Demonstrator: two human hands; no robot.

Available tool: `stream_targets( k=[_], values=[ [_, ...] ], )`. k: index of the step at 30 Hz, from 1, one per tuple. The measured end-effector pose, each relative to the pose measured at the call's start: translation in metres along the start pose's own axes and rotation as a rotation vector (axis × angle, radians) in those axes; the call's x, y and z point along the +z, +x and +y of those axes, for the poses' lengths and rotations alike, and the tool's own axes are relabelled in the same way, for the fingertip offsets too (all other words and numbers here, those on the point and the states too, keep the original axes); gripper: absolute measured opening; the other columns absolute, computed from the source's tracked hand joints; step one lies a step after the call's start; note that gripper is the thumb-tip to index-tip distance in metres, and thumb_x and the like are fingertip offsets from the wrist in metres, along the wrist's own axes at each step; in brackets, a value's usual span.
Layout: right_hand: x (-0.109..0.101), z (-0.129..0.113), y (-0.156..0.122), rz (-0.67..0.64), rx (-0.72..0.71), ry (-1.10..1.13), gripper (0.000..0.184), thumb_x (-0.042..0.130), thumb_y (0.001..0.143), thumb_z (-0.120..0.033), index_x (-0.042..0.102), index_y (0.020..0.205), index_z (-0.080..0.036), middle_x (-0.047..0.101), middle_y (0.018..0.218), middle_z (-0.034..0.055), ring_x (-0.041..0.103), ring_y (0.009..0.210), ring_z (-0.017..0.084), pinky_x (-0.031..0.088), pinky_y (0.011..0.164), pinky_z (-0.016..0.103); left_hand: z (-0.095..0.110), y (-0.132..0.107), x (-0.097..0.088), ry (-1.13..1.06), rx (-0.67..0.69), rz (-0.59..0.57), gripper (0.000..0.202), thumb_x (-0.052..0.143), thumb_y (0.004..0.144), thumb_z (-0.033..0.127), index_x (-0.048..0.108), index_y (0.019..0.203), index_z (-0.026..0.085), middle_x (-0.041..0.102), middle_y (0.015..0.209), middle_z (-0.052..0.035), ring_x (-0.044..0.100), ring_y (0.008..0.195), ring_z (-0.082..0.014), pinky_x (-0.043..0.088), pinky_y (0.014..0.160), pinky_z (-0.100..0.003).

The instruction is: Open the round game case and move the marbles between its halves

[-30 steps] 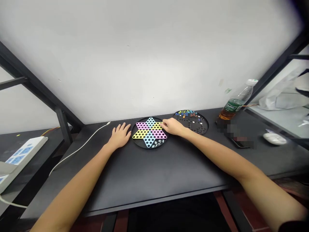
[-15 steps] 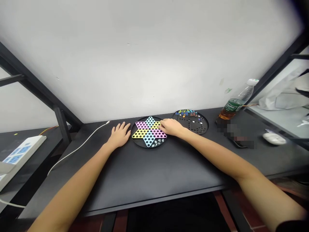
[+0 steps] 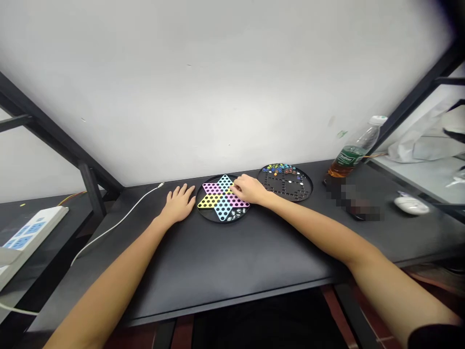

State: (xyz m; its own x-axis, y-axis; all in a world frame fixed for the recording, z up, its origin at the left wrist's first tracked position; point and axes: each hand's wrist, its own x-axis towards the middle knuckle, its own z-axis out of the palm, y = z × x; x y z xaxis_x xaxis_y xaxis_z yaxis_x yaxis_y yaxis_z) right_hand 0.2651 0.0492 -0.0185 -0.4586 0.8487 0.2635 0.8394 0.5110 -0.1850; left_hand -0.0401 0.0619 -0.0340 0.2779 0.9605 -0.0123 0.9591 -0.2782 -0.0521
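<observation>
A round Chinese checkers board [image 3: 223, 211], with a star of pink, yellow and blue points full of holes, lies on the black desk. Pale, patterned marbles [image 3: 238, 214] gather in its tray at the near right. Flat on the desk just left of the board rests my left hand [image 3: 178, 203], fingers spread and holding nothing. My right hand [image 3: 250, 188] reaches over the board's right side, covering part of a yellow point. Its fingers are curled together with the tips at the star; whatever they pinch, if anything, is hidden.
A second round black board [image 3: 286, 186] with coloured marbles sits behind my right forearm. Further right are a drink bottle [image 3: 350, 152], a partly blurred dark phone-like object [image 3: 359, 213] and a white mouse [image 3: 411, 204]. A white cable [image 3: 116, 224] and power strip [image 3: 32, 232] lie left.
My right hand has shifted slightly left over the board, toward the star's middle. The left hand stays flat in place, and the whole view has moved a little.
</observation>
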Motion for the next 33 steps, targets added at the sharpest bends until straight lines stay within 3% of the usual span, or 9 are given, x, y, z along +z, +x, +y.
stream_targets(
  k=[7, 19, 23, 28, 33],
  values=[
    [0.015, 0.006, 0.001, 0.098, -0.089, 0.118, 0.03, 0.05, 0.099, -0.026, 0.056, 0.071, -0.019, 0.062, 0.075, 0.0057, 0.049, 0.074, 0.018, 0.04, 0.078, 0.03, 0.0, 0.0, 0.001, -0.013, -0.002, -0.007, 0.059, 0.023, 0.103, 0.046, 0.033, 0.157, 0.024, 0.029, 0.164, -0.0105, 0.026, 0.15, -0.0354, 0.024, 0.119, -0.056],
    [0.019, 0.006, -0.003, 0.204, -0.092, 0.264, 0.03, 0.052, 0.095, -0.024, 0.051, 0.065, -0.02, 0.059, 0.068, 0.0033, 0.049, 0.07, 0.016, 0.039, 0.073, 0.029, 0.001, 0.0, -0.002, -0.007, 0.003, -0.007, 0.059, 0.024, 0.102, 0.044, 0.034, 0.157, 0.023, 0.029, 0.164, -0.0119, 0.027, 0.15, -0.0363, 0.026, 0.118, -0.057],
    [-0.007, 0.022, 0.003, 0.208, -0.013, 0.338, 0.033, 0.051, 0.094, -0.03, 0.051, 0.063, -0.02, 0.056, 0.063, 0.001, 0.047, 0.064, 0.014, 0.037, 0.067, 0.029, 0.001, 0.0, -0.002, -0.01, 0.002, -0.008, 0.059, 0.025, 0.102, 0.044, 0.034, 0.157, 0.023, 0.029, 0.164, -0.0119, 0.026, 0.15, -0.0359, 0.025, 0.118, -0.057],
    [-0.066, 0.07, 0.0, 0.23, 0.191, 0.426, 0.036, 0.05, 0.093, -0.044, 0.059, 0.07, -0.018, 0.06, 0.066, 0.0016, 0.05, 0.063, 0.014, 0.038, 0.064, 0.028, 0.0, 0.0, 0.0, -0.042, 0.0, -0.005, 0.061, 0.023, 0.102, 0.046, 0.034, 0.157, 0.022, 0.028, 0.164, -0.0114, 0.025, 0.15, -0.0365, 0.024, 0.119, -0.058],
    [-0.105, 0.121, -0.028, 0.033, 0.444, 0.424, 0.034, 0.06, 0.09, -0.049, 0.065, 0.092, -0.015, 0.068, 0.079, 0.0061, 0.054, 0.062, 0.014, 0.042, 0.06, 0.028, 0.0, 0.0, -0.002, -0.091, -0.013, -0.013, 0.062, 0.014, 0.103, 0.05, 0.035, 0.156, 0.025, 0.028, 0.165, -0.0093, 0.024, 0.151, -0.0346, 0.022, 0.119, -0.058]
  ],
)
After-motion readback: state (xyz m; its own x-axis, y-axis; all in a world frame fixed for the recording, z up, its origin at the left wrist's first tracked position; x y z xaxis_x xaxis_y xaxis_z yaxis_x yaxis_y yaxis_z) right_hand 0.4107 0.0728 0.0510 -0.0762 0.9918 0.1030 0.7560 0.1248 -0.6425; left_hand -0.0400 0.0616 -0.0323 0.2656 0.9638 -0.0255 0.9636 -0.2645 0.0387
